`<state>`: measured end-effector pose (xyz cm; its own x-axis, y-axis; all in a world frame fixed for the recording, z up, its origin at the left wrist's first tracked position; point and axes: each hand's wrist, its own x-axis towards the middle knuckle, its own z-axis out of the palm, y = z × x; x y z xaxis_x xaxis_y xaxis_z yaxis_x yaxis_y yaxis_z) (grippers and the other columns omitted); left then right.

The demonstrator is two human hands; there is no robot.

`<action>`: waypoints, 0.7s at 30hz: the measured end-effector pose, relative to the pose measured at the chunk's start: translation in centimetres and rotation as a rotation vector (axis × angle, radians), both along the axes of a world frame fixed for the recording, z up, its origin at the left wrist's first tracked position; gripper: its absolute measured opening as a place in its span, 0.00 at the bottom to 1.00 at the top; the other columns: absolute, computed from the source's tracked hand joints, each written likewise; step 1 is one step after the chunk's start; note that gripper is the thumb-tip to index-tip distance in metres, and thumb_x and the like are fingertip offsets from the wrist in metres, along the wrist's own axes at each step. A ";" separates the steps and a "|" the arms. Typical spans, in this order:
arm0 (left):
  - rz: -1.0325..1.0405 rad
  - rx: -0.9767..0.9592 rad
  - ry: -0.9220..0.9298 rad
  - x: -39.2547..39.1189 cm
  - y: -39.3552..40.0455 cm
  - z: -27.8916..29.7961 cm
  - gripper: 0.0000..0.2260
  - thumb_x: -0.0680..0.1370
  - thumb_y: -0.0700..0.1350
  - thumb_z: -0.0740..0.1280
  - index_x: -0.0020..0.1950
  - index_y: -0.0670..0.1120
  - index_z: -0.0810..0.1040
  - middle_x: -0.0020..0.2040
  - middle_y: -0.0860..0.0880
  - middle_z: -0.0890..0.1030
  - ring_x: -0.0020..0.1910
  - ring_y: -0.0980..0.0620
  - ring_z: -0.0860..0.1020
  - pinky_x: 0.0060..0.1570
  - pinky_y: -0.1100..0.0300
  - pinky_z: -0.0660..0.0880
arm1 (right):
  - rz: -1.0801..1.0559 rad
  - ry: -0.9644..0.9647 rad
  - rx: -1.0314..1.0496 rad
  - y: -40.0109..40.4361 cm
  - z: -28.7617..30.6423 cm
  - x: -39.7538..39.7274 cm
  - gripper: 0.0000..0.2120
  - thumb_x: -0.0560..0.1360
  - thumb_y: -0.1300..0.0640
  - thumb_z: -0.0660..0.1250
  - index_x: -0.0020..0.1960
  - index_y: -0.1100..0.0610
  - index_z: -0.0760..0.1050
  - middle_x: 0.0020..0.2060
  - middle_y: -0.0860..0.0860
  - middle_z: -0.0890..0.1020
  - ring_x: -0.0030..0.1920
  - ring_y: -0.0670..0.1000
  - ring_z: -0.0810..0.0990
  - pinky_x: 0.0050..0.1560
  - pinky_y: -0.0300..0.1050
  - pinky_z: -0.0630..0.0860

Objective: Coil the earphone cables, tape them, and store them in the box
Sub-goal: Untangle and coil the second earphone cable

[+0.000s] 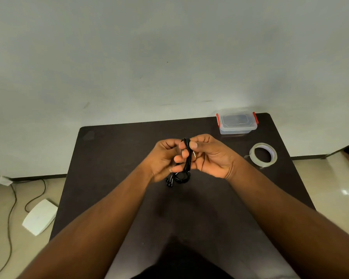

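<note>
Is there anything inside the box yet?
The box sits closed at the table's far right, lid on and red latches down. Through the clear plastic nothing obvious shows, but it is too small and hazy to be sure.

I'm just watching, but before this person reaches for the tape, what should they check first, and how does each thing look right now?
1. Earphone cable gathered into a bundle: ok, both hands hold it above the table.
2. Left hand and right hand both gripping: ok, so one must let go to fetch tape.
3. Loose ends: not ok, the earbuds and a loop dangle below, and the plug sticks out.
4. Tape roll close by: ok, it lies right of the hands.
5. Tape end free to pull: cannot tell.
6. Box ready: not ok, its lid is on.
</note>
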<state>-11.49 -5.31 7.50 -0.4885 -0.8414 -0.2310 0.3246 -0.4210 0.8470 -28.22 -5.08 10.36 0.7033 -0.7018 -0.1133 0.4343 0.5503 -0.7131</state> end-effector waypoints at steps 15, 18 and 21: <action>0.045 -0.329 -0.836 -1.2 2.3 -1.7 0.04 0.78 0.43 0.67 0.47 0.47 0.82 0.42 0.44 0.84 0.37 0.49 0.79 0.46 0.53 0.78 | -0.627 0.274 -0.068 -0.4 -2.4 0.2 0.07 0.74 0.67 0.66 0.50 0.67 0.80 0.46 0.63 0.83 0.52 0.63 0.82 0.55 0.55 0.79; 0.013 -0.470 -1.122 -1.6 2.0 -1.1 0.08 0.78 0.43 0.65 0.52 0.48 0.82 0.40 0.48 0.82 0.37 0.50 0.78 0.41 0.54 0.77 | -0.645 0.414 -0.166 0.1 -3.1 0.9 0.07 0.74 0.70 0.66 0.51 0.66 0.81 0.48 0.62 0.84 0.52 0.62 0.83 0.54 0.52 0.80; 0.052 -0.605 -1.332 -2.0 2.3 -0.5 0.10 0.79 0.43 0.63 0.57 0.51 0.80 0.46 0.51 0.77 0.39 0.53 0.74 0.38 0.59 0.71 | -0.679 0.432 -0.155 0.2 -3.3 1.4 0.08 0.74 0.70 0.67 0.52 0.67 0.80 0.47 0.62 0.84 0.52 0.61 0.83 0.55 0.51 0.80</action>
<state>-13.45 -3.01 6.96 -0.1675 -0.9817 -0.0903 -0.8199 0.0878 0.5657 -26.85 -4.83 7.07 0.0358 -0.9889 -0.1440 0.3068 0.1481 -0.9402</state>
